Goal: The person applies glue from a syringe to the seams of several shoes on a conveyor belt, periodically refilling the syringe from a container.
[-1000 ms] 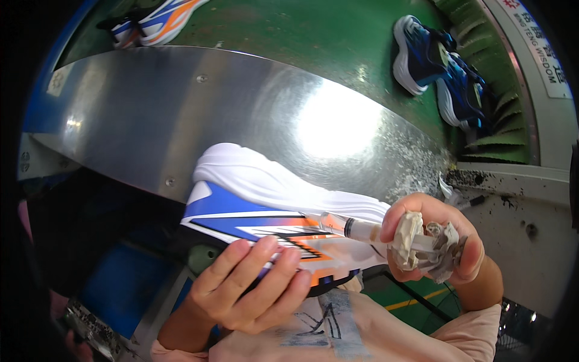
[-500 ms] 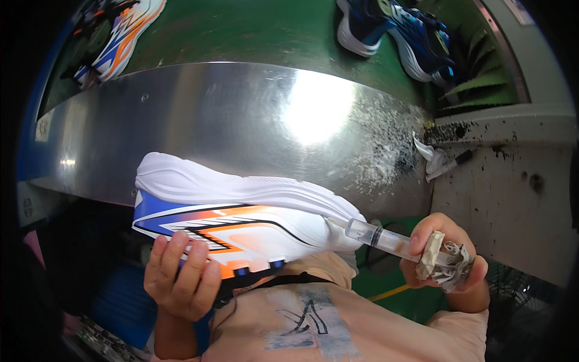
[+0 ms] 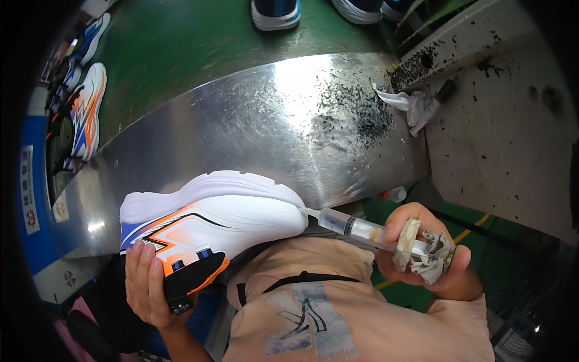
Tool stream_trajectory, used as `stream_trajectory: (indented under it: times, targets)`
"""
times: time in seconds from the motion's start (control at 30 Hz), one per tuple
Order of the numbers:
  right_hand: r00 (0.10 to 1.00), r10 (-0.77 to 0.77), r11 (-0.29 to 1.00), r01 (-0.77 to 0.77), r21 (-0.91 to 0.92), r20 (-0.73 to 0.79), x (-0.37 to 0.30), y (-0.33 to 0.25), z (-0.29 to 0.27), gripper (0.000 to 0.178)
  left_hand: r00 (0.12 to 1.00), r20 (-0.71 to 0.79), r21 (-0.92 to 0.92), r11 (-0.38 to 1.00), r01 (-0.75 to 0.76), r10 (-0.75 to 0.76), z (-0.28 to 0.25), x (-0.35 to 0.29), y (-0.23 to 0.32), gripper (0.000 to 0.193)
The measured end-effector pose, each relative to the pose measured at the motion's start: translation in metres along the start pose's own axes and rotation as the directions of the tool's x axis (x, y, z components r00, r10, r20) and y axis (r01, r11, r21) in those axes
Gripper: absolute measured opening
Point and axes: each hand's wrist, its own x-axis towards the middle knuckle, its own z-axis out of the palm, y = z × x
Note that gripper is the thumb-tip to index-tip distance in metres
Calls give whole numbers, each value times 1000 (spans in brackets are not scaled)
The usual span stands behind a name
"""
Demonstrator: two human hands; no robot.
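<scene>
My left hand is closed around the heel and collar end of a sneaker, which lies on its side with the white sole upward. The upper is white with orange, blue and black. In my right hand is a clear plastic syringe, its plunger end wrapped in crumpled grey cloth or tape and a cream-coloured strip. The syringe's nozzle meets the toe end of the sneaker, at the line between sole and upper. Whether liquid comes out is too small to tell.
A metal ledge with dark specks runs behind the sneaker, bordering a green belt-like surface. Other sneakers stand at far left, and dark ones at the back. A crumpled white wrapping with a black-ended tube lies at right.
The view has shifted. The sneaker has turned in my left hand, showing more of its toe. The syringe nozzle has moved around from the side near the toe to the toe tip.
</scene>
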Motion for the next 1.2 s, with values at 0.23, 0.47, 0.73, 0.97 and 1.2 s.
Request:
stream_trajectory:
  times: [0.23, 0.47, 0.73, 0.97, 1.2]
  targets:
    - [988, -124, 992, 126, -22, 91, 7, 15, 4, 97, 994, 86, -25, 997, 76, -74, -2, 39, -2, 58]
    - [954, -298, 949, 300, -100, 28, 30, 38, 8, 84, 959, 263, -262, 950, 173, -102, 7, 89, -29, 60]
    - [902, -416, 896, 428, -115, 116, 37, 55, -1, 81, 736, 649, -405, 732, 548, -193, 18, 149, -63, 67]
    - [882, -430, 815, 470, -339, 191, 40, 56, -6, 81, 626, 758, -388, 646, 657, -182, 23, 168, -79, 69]
    - [707, -703, 576, 627, -525, 74, 63, 20, -28, 82, 675, 684, -511, 477, 715, -277, 28, 200, -148, 56]
